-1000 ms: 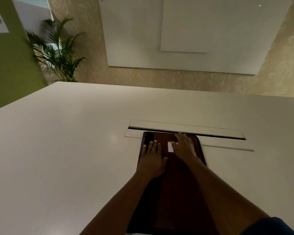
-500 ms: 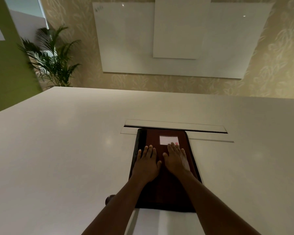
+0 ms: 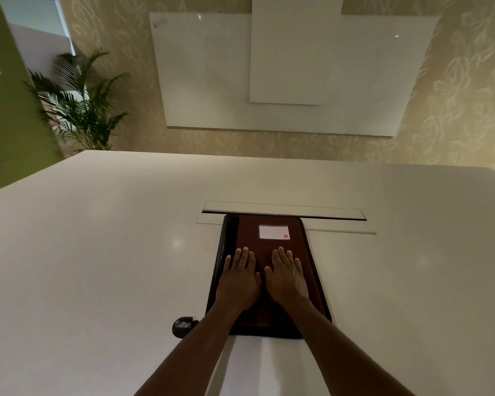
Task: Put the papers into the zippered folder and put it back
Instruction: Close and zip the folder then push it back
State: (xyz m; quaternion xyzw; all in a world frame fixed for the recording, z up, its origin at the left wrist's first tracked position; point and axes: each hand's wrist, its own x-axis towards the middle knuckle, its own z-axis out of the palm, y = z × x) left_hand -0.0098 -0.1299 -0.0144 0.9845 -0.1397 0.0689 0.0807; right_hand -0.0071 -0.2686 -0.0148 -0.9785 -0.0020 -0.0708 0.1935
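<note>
- A dark red zippered folder [image 3: 269,241] lies flat on a pale table [image 3: 97,252], in the lower middle of the frame.
- Its long axis runs straight up the frame, away from the person; its far short edge touches a narrow slot [image 3: 283,214] set into the table top.
- A white label [image 3: 274,232] sits near the folder's far end, above the fingertips.
- The left hand [image 3: 238,281] rests palm down on the folder's left half, fingers straight and slightly spread.
- The right hand [image 3: 287,278] rests palm down on the right half, fingers likewise straight; neither hand grips anything.
- Both hands lie side by side over the folder's middle, equally near it, forearms reaching up from the bottom of the frame.
- The folder looks closed; no loose papers show, so placing it back appears nearly finished.
- A small dark rounded object [image 3: 182,327], unclear what, sits just left of the folder's near corner.
</note>
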